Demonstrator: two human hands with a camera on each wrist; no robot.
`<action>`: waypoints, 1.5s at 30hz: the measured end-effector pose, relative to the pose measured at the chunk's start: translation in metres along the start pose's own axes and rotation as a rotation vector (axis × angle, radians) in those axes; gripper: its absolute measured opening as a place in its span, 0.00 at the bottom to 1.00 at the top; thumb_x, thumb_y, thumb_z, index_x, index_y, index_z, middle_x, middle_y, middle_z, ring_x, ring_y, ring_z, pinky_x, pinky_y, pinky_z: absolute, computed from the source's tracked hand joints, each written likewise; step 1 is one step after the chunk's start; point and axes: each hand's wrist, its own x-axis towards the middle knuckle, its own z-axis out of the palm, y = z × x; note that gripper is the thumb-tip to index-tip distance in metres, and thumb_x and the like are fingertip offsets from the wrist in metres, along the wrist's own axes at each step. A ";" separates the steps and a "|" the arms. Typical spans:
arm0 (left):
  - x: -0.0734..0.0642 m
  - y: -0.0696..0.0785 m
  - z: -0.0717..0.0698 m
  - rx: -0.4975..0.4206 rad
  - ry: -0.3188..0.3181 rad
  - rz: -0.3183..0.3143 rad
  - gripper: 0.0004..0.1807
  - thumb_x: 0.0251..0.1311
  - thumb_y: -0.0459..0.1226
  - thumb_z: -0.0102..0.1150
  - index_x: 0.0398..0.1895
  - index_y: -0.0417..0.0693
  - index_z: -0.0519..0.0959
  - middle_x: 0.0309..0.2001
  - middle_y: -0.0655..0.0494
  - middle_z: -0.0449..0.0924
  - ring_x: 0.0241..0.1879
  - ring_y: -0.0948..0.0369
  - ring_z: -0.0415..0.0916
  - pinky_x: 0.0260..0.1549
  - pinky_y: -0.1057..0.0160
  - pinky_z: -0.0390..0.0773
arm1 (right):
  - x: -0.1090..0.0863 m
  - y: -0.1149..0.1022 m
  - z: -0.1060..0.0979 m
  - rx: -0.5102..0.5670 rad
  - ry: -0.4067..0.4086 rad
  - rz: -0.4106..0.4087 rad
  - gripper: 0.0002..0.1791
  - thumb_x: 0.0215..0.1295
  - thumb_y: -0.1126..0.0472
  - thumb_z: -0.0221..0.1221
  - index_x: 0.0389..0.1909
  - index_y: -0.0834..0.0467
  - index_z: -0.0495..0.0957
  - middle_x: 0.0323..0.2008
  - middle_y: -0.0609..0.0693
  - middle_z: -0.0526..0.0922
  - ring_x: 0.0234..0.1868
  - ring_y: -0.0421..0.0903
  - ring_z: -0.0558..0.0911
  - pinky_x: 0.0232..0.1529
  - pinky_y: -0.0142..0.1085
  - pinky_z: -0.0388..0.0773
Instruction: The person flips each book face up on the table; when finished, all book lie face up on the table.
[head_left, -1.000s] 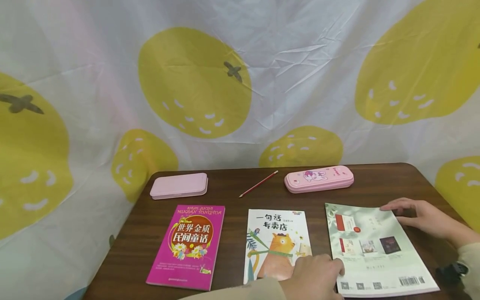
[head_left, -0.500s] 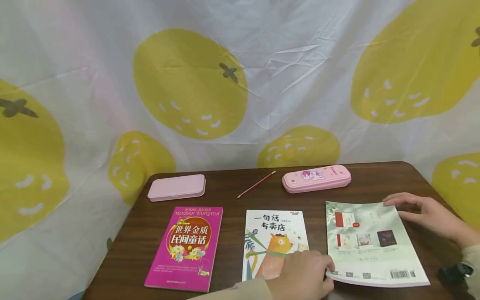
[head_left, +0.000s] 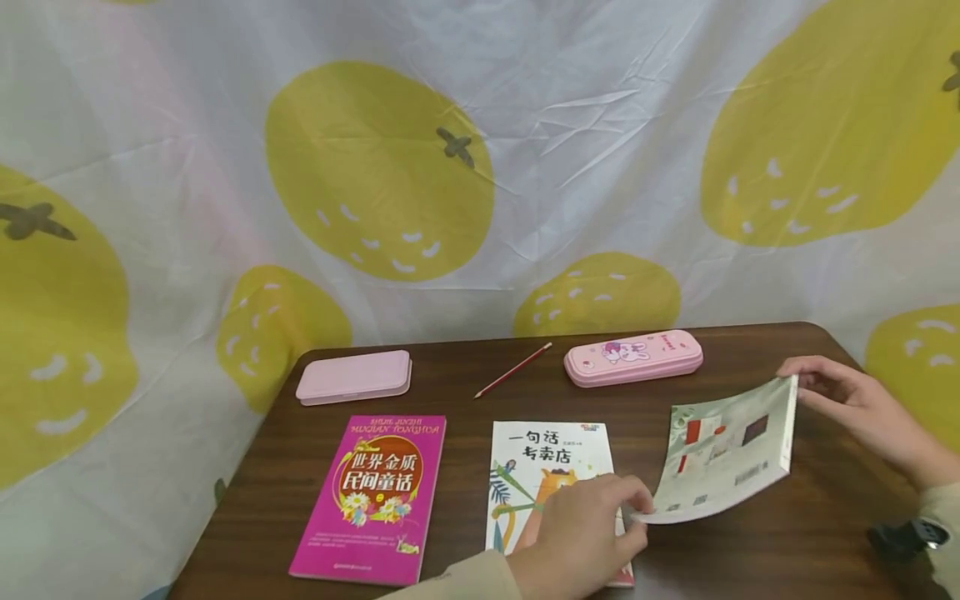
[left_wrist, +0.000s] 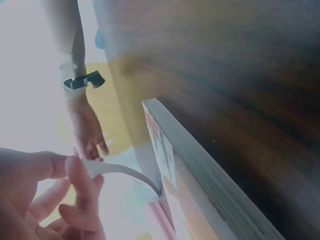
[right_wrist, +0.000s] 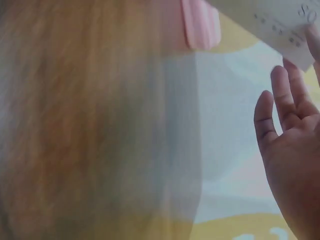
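A thin pale-green magazine [head_left: 723, 454], back cover showing, is raised off the table and bent, its right side higher than its left. My left hand [head_left: 585, 529] pinches its near left corner between thumb and fingers. At the far right corner, my right hand [head_left: 851, 408] grips it with thumb and fingertips. In the left wrist view, the magazine's edge [left_wrist: 122, 171] curves away from my left hand [left_wrist: 65, 200]. The right wrist view shows a corner of the magazine [right_wrist: 280, 30] at my right hand [right_wrist: 295, 130]. Under my left hand lies a white picture book [head_left: 517, 492], partly covered.
A magenta storybook [head_left: 375, 500] lies to the left on the brown table [head_left: 465, 475]. Farther back are a plain pink case [head_left: 356, 375], a red pencil [head_left: 513, 371] and a pink rabbit-print pencil case [head_left: 633, 358]. A lemon-patterned curtain [head_left: 525, 208] hangs behind.
The magazine has gone from lying flat to being lifted and tilted, its right side up. My left hand has taken hold of its near left corner; my right hand has risen with the far corner.
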 end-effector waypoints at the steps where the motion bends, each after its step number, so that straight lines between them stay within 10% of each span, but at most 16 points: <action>1: 0.000 0.000 0.000 -0.021 0.029 0.000 0.12 0.52 0.40 0.69 0.38 0.69 0.81 0.34 0.76 0.81 0.22 0.79 0.61 0.19 0.79 0.57 | 0.002 -0.003 0.000 0.014 0.009 -0.011 0.18 0.70 0.80 0.54 0.59 0.70 0.73 0.53 0.40 0.81 0.46 0.30 0.82 0.42 0.23 0.78; 12: 0.004 -0.003 -0.010 -0.189 0.233 -0.043 0.11 0.51 0.37 0.69 0.35 0.65 0.80 0.29 0.73 0.79 0.18 0.86 0.57 0.19 0.80 0.60 | 0.014 -0.025 0.004 -0.010 0.173 0.067 0.14 0.71 0.75 0.57 0.54 0.63 0.77 0.39 0.35 0.81 0.37 0.30 0.80 0.37 0.22 0.73; 21: 0.007 -0.004 -0.010 -0.352 0.125 -0.132 0.19 0.58 0.37 0.70 0.49 0.63 0.75 0.35 0.73 0.84 0.15 0.86 0.59 0.21 0.78 0.63 | 0.017 -0.028 0.005 -0.118 0.172 0.112 0.13 0.71 0.69 0.62 0.54 0.58 0.77 0.37 0.31 0.79 0.28 0.36 0.76 0.27 0.28 0.71; 27: 0.006 -0.008 -0.002 -0.228 0.076 -0.144 0.18 0.58 0.42 0.72 0.51 0.64 0.78 0.33 0.76 0.83 0.17 0.81 0.60 0.25 0.80 0.63 | 0.012 -0.019 0.008 -0.284 0.060 0.190 0.12 0.72 0.59 0.64 0.52 0.54 0.77 0.33 0.42 0.77 0.29 0.39 0.72 0.24 0.33 0.69; 33: 0.008 -0.010 0.009 -0.128 -0.005 -0.219 0.19 0.59 0.46 0.73 0.53 0.67 0.80 0.32 0.81 0.83 0.30 0.77 0.76 0.30 0.78 0.67 | 0.004 -0.002 0.005 -0.271 -0.085 0.156 0.18 0.64 0.64 0.70 0.53 0.56 0.79 0.35 0.45 0.78 0.29 0.39 0.73 0.27 0.32 0.69; 45: 0.011 -0.002 0.030 0.046 -0.228 -0.180 0.18 0.59 0.51 0.73 0.52 0.64 0.82 0.24 0.85 0.82 0.33 0.84 0.75 0.34 0.79 0.69 | -0.007 0.020 0.010 -0.292 -0.301 0.226 0.17 0.64 0.62 0.69 0.53 0.58 0.82 0.30 0.44 0.71 0.28 0.39 0.66 0.27 0.33 0.61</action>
